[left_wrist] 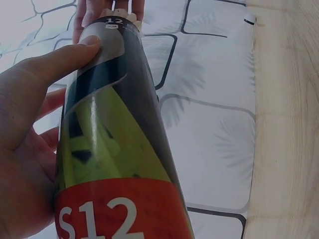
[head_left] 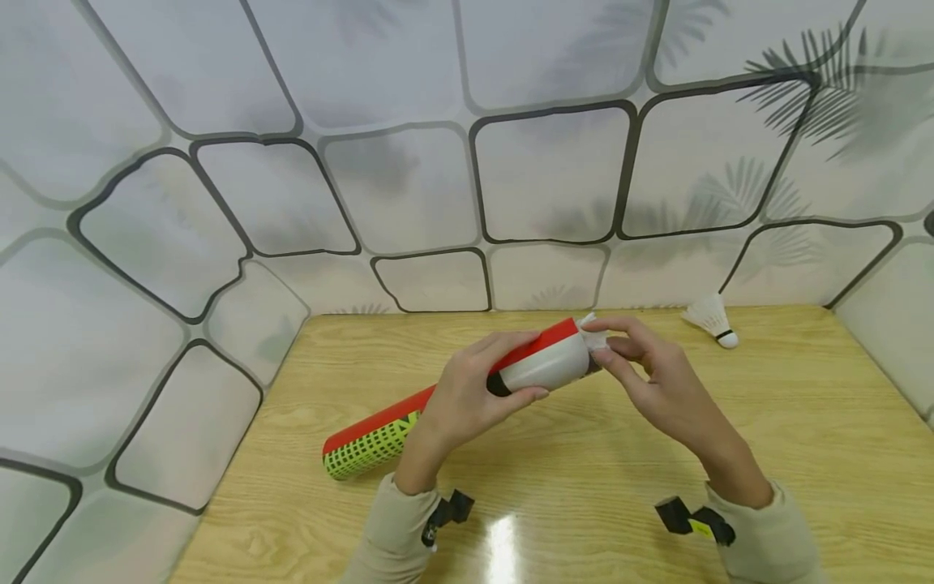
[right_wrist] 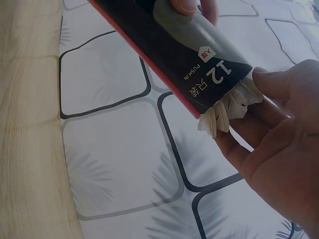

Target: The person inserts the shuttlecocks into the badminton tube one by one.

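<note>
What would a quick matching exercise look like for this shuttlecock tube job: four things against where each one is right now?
Things:
1. tube
2. left hand
3. right hand
4. loose shuttlecock

Places:
A. lying on the table near the far right wall
B. at the tube's open end, on white feathers
C. held above the table, tilted
D. wrapped round the tube's middle

Pairs: 1-C, 2-D, 3-B, 4-A
</note>
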`<state>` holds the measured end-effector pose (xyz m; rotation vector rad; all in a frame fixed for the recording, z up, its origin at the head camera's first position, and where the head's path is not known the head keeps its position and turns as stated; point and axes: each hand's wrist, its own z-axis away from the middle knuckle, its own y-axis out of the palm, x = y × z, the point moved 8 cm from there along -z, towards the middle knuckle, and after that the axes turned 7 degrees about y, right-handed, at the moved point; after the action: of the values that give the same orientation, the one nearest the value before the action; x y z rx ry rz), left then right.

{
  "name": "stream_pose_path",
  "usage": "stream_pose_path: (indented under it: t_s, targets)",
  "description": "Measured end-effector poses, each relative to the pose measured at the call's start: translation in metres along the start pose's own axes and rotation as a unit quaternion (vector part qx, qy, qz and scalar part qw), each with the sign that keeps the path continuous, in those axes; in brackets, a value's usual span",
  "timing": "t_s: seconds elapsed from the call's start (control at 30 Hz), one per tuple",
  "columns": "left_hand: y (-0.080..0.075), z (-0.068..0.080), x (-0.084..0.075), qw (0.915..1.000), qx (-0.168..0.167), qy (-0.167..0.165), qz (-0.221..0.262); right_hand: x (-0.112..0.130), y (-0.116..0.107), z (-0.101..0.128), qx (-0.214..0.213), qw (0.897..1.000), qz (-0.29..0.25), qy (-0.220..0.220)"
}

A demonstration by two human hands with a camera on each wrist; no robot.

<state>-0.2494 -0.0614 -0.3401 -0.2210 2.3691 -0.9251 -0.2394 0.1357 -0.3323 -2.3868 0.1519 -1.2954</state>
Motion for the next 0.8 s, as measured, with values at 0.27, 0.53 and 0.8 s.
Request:
stream_pose_path:
  t_s: [0.27, 0.53, 0.8]
  targets:
    - [0.0016, 0.0006, -0.0022, 1.0000, 0.001, -0.001, -0.001, -0.0038, 0.0026, 0.0006, 0.041, 0.999, -0.024, 0.017]
    - [0.0033, -0.0001, -0.0038, 1.0000, -0.001, 0.008, 0.004, -0.0070, 0.0055, 0.0011, 0.088, 0.994, -0.051, 0.025]
    - [0.0046, -0.0009, -0.0060, 0.9999, 0.004, 0.009, 0.008, -0.0070, 0.0081, 0.0039, 0.131, 0.987, -0.090, 0.022]
